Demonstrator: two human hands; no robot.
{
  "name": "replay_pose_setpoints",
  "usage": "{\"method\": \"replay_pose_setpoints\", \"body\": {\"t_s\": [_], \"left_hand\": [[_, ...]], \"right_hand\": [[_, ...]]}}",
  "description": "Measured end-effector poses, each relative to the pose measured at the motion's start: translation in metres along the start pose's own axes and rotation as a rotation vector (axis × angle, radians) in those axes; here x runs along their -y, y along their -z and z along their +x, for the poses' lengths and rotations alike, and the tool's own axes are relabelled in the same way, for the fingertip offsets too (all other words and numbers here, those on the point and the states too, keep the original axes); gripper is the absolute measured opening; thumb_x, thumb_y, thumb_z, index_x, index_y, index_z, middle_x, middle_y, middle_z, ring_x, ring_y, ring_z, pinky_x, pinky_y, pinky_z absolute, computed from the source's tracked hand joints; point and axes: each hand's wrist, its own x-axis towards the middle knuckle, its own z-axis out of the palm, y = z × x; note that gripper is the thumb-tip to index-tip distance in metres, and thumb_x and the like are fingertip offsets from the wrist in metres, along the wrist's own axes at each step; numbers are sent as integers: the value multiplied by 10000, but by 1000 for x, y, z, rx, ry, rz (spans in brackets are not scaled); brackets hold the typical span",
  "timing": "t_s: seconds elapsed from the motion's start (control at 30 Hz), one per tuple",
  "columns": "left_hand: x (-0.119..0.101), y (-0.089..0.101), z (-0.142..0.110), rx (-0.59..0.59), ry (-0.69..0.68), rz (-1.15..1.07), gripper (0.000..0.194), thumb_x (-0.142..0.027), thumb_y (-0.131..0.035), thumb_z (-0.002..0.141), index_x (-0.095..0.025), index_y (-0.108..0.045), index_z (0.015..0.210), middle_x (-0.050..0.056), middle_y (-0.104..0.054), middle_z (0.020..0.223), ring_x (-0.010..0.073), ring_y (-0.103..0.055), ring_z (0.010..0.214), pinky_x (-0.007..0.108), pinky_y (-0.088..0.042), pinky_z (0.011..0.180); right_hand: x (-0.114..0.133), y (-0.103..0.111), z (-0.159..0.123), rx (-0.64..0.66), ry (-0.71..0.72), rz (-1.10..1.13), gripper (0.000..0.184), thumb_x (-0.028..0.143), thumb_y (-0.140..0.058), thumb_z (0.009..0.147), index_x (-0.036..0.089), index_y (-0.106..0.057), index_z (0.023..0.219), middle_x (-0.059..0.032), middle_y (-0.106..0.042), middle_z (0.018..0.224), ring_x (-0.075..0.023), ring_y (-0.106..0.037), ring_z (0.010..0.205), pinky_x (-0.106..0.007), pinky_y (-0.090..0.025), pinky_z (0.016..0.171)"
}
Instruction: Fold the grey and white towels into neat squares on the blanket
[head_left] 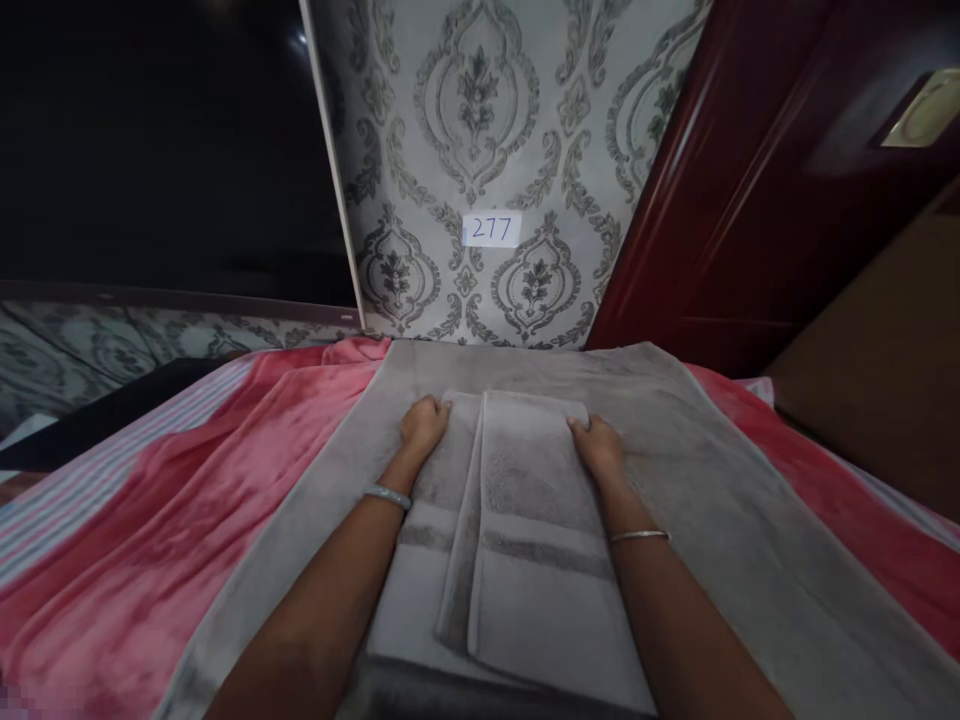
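Note:
A light grey towel (540, 600) lies in front of me, its two sides folded in so that their edges come close together near the middle. A darker band crosses each folded side. At the far left corner, my left hand (424, 424) pinches the towel's edge. My right hand (598, 446) grips the far right corner between thumb and fingers. Each wrist wears a bangle. Beneath the towel spreads a larger grey cloth (697, 520).
Pink-red fabric (217, 480) and a striped cloth (112, 490) show at the left, with more red fabric (840, 510) at the right. Behind stand a patterned wall (480, 120) with a "277" label (492, 229), a dark screen (165, 150) and a dark red door (750, 200).

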Motion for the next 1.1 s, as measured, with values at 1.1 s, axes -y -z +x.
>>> {"method": "replay_pose_setpoints", "body": {"t_s": [1.1], "left_hand": [[-20,16,-24,-191,-716,-40,561,-391,-492,967,-189,-445,1488,123,-397,1597,278,-317,1496,430,-240,1238]], "right_hand": [[12,6,-15,-254,432,34,613,426,-405,999,91,-418,1512,-207,-348,1596,-353,-283,1473,-535,-273,1163]]}}
